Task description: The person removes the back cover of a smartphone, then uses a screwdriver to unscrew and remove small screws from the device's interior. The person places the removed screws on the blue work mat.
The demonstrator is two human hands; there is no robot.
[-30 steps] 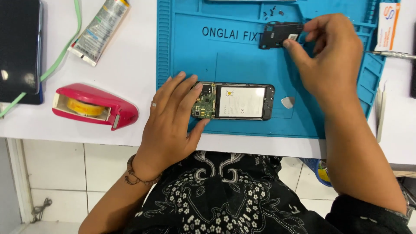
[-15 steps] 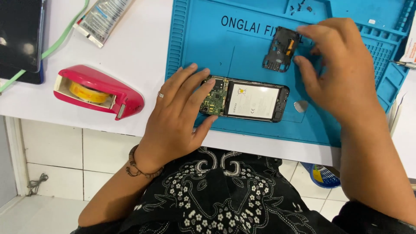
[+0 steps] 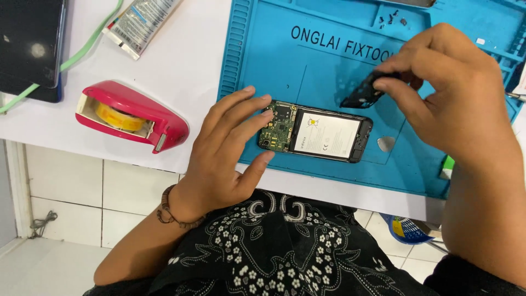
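Black cloth with a white flower print covers my lap at the near edge, and just past it my left hand lies spread wide on the blue work mat, fingertips touching the circuit-board end of the opened phone, thumb curled at its near side. That phone lies flat on the mat with its back off, green board to the left and a pale battery filling the rest, close to the mat's near edge. Beyond it my right hand hangs above the mat, pinching a small black plastic cover piece between thumb and forefinger, tilted and clear of the phone. To handle this well, I judge the piece wants a light grip on its edges only, held level over the board end, while my left hand steadies the phone without pressing on the bare components. Farther off, the shallow tray compartment along the mat's far rim holds a few tiny dark screws, loose and scattered; the ribbed slots down the mat's left side look unfilled. Off the mat to my left a red tape dispenser with a yellow roll sits on the white table, then a squeezed tube, a green cable and a dark tablet.
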